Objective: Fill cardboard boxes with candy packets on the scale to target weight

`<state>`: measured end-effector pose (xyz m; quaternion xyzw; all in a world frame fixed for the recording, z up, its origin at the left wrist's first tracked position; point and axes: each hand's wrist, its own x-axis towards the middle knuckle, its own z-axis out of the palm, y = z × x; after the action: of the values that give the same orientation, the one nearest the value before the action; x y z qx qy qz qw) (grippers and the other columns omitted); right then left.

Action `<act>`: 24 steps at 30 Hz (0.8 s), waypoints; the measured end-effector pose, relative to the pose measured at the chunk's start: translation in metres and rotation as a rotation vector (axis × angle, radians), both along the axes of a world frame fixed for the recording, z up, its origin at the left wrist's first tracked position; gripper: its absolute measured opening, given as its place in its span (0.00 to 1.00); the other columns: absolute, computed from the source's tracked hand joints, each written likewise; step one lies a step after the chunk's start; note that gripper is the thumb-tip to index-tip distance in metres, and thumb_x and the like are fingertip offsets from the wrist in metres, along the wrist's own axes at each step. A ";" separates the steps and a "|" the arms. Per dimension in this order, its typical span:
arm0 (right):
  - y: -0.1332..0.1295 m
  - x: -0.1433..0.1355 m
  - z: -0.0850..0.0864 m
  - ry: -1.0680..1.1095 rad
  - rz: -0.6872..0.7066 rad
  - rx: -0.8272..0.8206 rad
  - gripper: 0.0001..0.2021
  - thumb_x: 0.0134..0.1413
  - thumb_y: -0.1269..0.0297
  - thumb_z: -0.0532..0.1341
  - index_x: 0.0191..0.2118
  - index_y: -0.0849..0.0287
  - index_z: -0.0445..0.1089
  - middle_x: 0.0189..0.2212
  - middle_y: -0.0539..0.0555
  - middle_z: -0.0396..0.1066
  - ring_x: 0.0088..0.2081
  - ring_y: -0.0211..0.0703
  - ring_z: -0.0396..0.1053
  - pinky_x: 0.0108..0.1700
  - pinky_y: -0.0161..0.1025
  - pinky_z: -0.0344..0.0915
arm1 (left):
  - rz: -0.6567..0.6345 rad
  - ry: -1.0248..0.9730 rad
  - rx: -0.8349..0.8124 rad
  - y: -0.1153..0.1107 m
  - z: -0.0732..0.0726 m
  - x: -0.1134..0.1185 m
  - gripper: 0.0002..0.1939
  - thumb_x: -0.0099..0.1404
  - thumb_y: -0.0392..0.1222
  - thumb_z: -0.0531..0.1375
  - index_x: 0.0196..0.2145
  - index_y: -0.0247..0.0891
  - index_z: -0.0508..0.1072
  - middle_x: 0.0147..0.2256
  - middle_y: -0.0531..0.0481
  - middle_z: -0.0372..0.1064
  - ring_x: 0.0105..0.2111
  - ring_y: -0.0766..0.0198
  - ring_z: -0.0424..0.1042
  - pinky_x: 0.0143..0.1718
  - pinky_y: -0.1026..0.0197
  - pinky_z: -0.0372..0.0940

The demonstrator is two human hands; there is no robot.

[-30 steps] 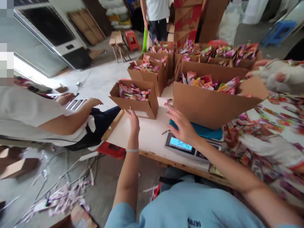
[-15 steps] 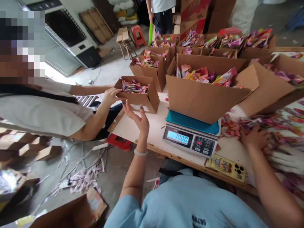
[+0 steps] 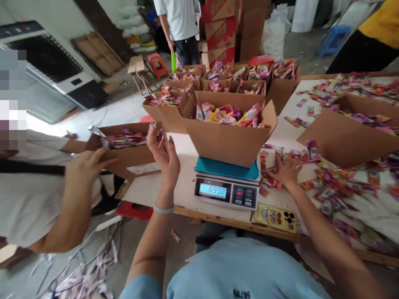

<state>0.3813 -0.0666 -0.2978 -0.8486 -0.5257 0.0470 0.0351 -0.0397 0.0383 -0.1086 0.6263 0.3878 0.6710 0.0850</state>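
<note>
My left hand (image 3: 164, 157) is raised above the table's left end, fingers up and apart, right beside a small carton of colourful packets (image 3: 134, 157). A co-worker's hand (image 3: 81, 167) grips that carton from the left. My right hand (image 3: 285, 170) lies spread flat on loose packets (image 3: 327, 182) scattered to the right of the scale. A digital scale (image 3: 227, 193) reads 6998 and carries a large open cardboard box (image 3: 229, 141) full of packets.
A phone in a yellow case (image 3: 276, 216) lies at the table's front edge. Another open box (image 3: 339, 135) stands at the right, and several filled boxes (image 3: 218, 79) at the back. A white-gloved hand (image 3: 370, 207) is at the right. People stand behind (image 3: 181, 25).
The co-worker has pulled the small carton left, off the table corner. My left hand has risen beside it. My right hand went from the scale to the loose packets. The reading dropped from 7000 to 6998.
</note>
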 end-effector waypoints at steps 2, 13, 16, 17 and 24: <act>0.001 -0.001 -0.001 0.081 0.018 -0.098 0.49 0.57 0.29 0.56 0.77 0.46 0.48 0.77 0.61 0.23 0.74 0.83 0.35 0.68 0.77 0.46 | -0.011 0.008 0.012 -0.001 0.008 0.008 0.31 0.72 0.62 0.58 0.68 0.53 0.61 0.72 0.42 0.54 0.73 0.48 0.55 0.70 0.43 0.59; -0.015 0.040 0.034 0.315 -0.251 0.218 0.24 0.58 0.53 0.59 0.50 0.71 0.72 0.50 0.72 0.69 0.48 0.55 0.68 0.50 0.51 0.69 | -0.295 0.044 -0.073 0.048 0.048 0.043 0.31 0.72 0.67 0.56 0.65 0.49 0.68 0.70 0.44 0.61 0.74 0.50 0.55 0.76 0.44 0.49; 0.006 0.052 0.097 0.426 -0.273 0.366 0.20 0.56 0.51 0.63 0.39 0.68 0.70 0.32 0.60 0.69 0.31 0.41 0.64 0.36 0.39 0.66 | -0.413 0.063 -0.131 0.066 0.053 0.046 0.32 0.72 0.68 0.55 0.63 0.47 0.70 0.69 0.43 0.65 0.73 0.50 0.58 0.76 0.45 0.48; 0.014 0.055 0.127 0.462 -0.254 0.434 0.20 0.56 0.50 0.63 0.39 0.67 0.69 0.30 0.58 0.69 0.29 0.37 0.61 0.33 0.37 0.64 | -0.442 0.059 -0.140 0.069 0.052 0.046 0.32 0.72 0.67 0.55 0.64 0.46 0.70 0.69 0.43 0.65 0.73 0.49 0.58 0.76 0.45 0.49; 0.098 -0.023 0.343 0.488 0.377 0.964 0.27 0.56 0.51 0.70 0.54 0.62 0.64 0.50 0.52 0.70 0.43 0.27 0.69 0.51 0.32 0.72 | -0.475 -0.045 -0.161 0.063 0.039 0.053 0.29 0.72 0.58 0.59 0.67 0.50 0.66 0.71 0.45 0.61 0.74 0.48 0.54 0.74 0.44 0.54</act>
<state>0.3587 0.0313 0.0449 -0.5929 -0.6069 0.0018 0.5293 0.0136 0.1009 -0.0692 0.6758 0.2799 0.6131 0.2983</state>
